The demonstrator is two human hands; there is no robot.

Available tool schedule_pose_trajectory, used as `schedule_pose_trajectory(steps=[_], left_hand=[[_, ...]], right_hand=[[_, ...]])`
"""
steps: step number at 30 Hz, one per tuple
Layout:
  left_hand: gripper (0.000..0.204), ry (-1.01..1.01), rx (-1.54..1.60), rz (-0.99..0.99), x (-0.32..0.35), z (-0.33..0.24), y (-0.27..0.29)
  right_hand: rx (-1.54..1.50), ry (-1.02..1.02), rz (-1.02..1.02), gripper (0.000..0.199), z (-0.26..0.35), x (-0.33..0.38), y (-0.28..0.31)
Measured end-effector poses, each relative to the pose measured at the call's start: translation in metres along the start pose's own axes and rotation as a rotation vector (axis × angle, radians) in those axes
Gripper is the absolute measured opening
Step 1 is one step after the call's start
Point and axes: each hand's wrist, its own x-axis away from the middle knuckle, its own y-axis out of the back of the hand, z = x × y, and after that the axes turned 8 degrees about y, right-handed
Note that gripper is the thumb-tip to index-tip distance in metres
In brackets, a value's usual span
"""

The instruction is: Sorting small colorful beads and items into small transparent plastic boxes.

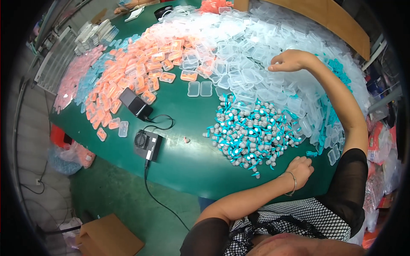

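Green tabletop fills your view, heaped with clear cases toward 12 o'clock, orange cases at 10 and a mound of grey-and-teal earplugs at centre. Your right hand reaches up to 1 o'clock, fingers pinched together on the clear cases; whether one is actually gripped, I cannot tell. Your left hand rests curled at 5 o'clock, touching the near edge of the earplugs, seemingly holding nothing. Your right forearm crosses above the cases, so a careless drag could likely sweep some off the table's right rim.
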Motion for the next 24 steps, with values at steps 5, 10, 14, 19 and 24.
schedule_pose_trajectory(steps=[5,10,14,19,24], left_hand=[[0.008,0.009,-0.004,0.039,-0.001,-0.002,-0.002],[0.010,0.126,0.124,-0.011,-0.004,-0.001,-0.016],[0.011,0.048,0.267,-0.152,-0.003,0.014,-0.028],[0.010,-0.014,0.059,0.017,-0.003,0.006,0.001],[0.008,-0.076,0.028,-0.041,-0.003,0.010,0.004]], right_hand=[[0.060,0.130,-0.240,0.075,0.004,-0.038,0.029],[0.077,0.022,-0.298,0.089,0.049,-0.138,0.003],[-0.105,0.018,-0.198,0.096,0.024,-0.156,-0.018],[-0.168,-0.014,-0.093,0.097,0.011,-0.120,-0.017],[-0.095,-0.142,0.020,0.087,0.013,-0.054,-0.011]])
